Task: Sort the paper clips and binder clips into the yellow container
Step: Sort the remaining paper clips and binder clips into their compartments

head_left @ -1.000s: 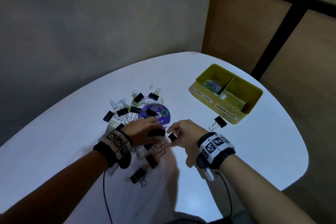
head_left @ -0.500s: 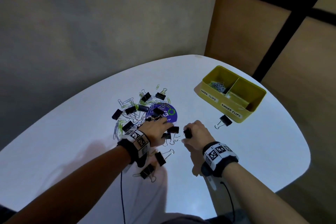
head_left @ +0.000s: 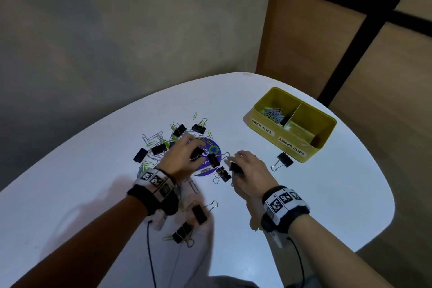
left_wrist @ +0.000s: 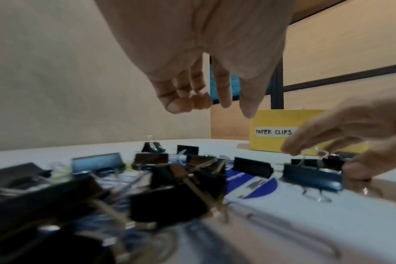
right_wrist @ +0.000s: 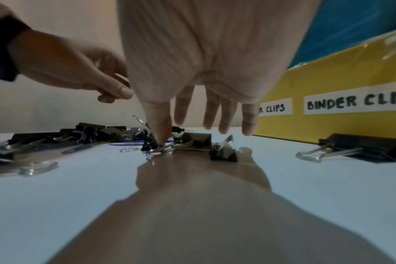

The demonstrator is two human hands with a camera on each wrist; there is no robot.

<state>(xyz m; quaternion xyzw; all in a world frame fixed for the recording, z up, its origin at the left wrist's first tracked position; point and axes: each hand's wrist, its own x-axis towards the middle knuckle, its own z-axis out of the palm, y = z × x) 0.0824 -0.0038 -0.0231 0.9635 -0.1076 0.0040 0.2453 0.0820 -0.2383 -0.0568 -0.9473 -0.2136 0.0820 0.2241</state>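
Black binder clips point(head_left: 161, 147) and coloured paper clips point(head_left: 152, 138) lie heaped at mid-table. My left hand point(head_left: 187, 154) hovers over the heap with its fingers point(left_wrist: 224, 100) hanging loose and holding nothing. My right hand point(head_left: 236, 161) is just right of the heap with its fingers point(right_wrist: 224, 125) straight. Its thumb tip presses on a binder clip point(right_wrist: 151, 145) on the table. The yellow container point(head_left: 313, 154) stands at the far right. Its left compartment holds paper clips point(head_left: 272, 113).
A purple round sticker point(head_left: 215, 149) lies under the heap. One binder clip point(head_left: 285, 159) rests against the container's front. More binder clips point(head_left: 199, 214) lie near my left wrist. The white table point(head_left: 327, 194) curves away close behind the container.
My right hand was pinching a binder clip above the table; now its fingers are straight and the thumb rests on a clip lying down. My left hand moved forward over the sticker.
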